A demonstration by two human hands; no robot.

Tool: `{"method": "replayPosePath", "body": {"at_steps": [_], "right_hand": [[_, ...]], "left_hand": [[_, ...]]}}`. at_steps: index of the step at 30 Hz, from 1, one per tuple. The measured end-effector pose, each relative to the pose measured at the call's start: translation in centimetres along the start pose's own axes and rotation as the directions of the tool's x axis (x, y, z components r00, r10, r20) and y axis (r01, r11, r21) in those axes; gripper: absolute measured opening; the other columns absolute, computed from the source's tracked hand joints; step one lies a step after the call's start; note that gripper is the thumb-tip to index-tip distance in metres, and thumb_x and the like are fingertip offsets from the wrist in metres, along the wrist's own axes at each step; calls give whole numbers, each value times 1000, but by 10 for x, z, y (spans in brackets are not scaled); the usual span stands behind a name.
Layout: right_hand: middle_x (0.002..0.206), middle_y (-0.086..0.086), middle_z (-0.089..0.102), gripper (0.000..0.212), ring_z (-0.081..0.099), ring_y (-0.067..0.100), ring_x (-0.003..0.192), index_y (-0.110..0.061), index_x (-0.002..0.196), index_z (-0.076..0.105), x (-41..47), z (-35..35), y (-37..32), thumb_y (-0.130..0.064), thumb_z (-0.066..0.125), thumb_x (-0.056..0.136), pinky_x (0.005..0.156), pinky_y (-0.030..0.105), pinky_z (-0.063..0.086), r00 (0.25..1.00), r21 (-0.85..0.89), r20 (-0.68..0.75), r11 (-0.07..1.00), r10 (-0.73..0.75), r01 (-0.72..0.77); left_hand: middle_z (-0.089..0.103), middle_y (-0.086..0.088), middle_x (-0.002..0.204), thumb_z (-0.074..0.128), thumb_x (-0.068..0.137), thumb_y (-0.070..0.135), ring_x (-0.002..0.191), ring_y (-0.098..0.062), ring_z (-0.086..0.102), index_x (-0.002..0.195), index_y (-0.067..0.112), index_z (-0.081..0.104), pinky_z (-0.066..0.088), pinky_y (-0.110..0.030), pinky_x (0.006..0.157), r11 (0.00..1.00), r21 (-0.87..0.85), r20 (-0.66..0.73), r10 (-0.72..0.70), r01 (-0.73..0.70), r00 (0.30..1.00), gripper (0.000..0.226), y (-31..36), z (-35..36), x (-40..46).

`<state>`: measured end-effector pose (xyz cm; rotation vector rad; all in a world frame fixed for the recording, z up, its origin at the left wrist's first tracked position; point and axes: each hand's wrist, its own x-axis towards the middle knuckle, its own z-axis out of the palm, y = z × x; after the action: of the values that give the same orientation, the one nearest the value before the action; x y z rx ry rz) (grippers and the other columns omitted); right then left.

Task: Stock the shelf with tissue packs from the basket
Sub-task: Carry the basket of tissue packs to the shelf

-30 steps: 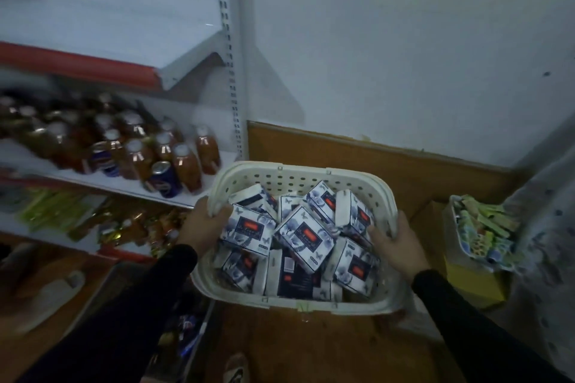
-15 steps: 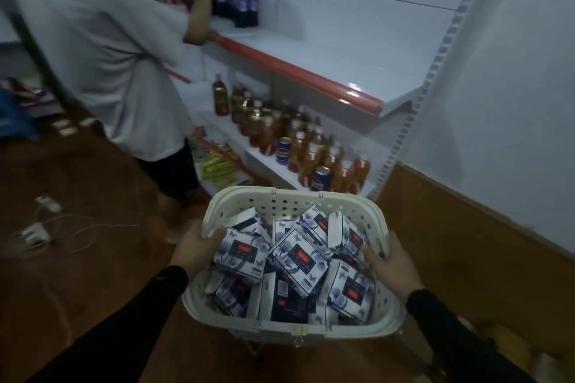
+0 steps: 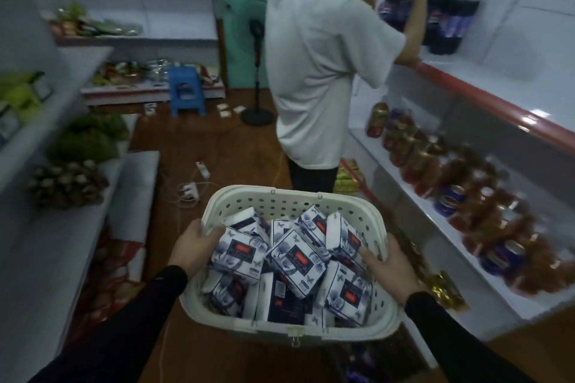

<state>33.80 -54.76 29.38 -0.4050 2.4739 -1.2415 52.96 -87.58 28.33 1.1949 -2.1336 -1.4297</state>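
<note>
Fingers curled over the basket rim — both hands clamped | left hand at basket's left rim | right hand at its right rim | tissue packs heaped inside basket

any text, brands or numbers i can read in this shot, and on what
No text reads clearly.
Tissue packs in the basket: red labels with print, too small and blurred to read.
Blue cans on the right shelf: round logo, lettering blurred.
Dark bottles on the upper shelf: blue labels, unreadable.
Packets on the back shelves: too blurred to read.
</note>
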Motion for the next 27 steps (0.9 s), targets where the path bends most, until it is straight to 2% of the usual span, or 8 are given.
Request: {"method": "replayPosePath", "body": {"at_steps": [3,5,7,11,15,17,21,27], "right_hand": [[108,-7,65,47,64,11,92,-28,132,42,41,42,-31,-42,62,92,66,23,50,995,-12,81,998,-61,62],[111,-5,65,46,65,12,94,-29,131,42,73,68,-51,-42,62,92,64,21,50,987,-2,141,997,-80,81],[109,-5,64,40,65,13,93,-29,126,44,107,92,-70,-39,63,92,66,24,52,976,1,190,995,-103,105],[102,-7,65,37,66,14,91,-32,120,47,186,139,-108,-43,65,89,79,42,58,946,21,292,989,-144,144],[101,-11,67,38,66,12,90,-37,120,47,254,177,-154,-44,65,88,83,45,58,914,35,360,981,-189,189],[100,-11,65,37,65,12,90,-36,120,46,287,197,-183,-45,64,89,83,44,56,897,14,384,973,-219,231],[99,-9,65,36,64,14,89,-35,121,44,350,242,-231,-43,62,91,81,41,55,871,1,426,963,-245,271],[100,-5,65,34,64,13,87,-28,122,45,435,314,-290,-38,61,94,62,25,48,871,-12,429,963,-239,270]], "left_hand": [[62,7,100,62,90,42,90,-15,57,108,21,53,41,-31,78,999,2,-84,-46,46,995,29,-13,-36,28],[60,2,105,63,90,42,93,-18,56,105,18,52,41,-32,82,996,-2,-126,-84,85,988,30,-20,-55,50],[66,-3,104,63,86,47,92,-20,61,106,14,58,45,-34,80,993,-11,-161,-115,115,980,39,-28,-71,76],[67,-1,100,63,85,48,87,-15,63,108,20,59,47,-31,71,982,-61,-241,-188,179,952,36,-32,-94,121],[68,3,99,62,78,58,88,-13,65,111,22,60,49,-31,71,970,-113,-314,-239,214,919,49,-26,-117,160],[69,6,93,63,78,58,89,-16,66,109,23,60,52,-35,76,960,-135,-364,-280,247,889,47,-26,-130,187],[71,15,65,63,88,46,81,-14,66,98,22,62,51,-34,75,950,-145,-398,-312,277,863,25,-23,-152,249],[72,2,93,67,79,50,88,-18,67,94,22,67,54,-42,85,952,-188,-416,-300,241,859,32,-38,-190,372]]}}
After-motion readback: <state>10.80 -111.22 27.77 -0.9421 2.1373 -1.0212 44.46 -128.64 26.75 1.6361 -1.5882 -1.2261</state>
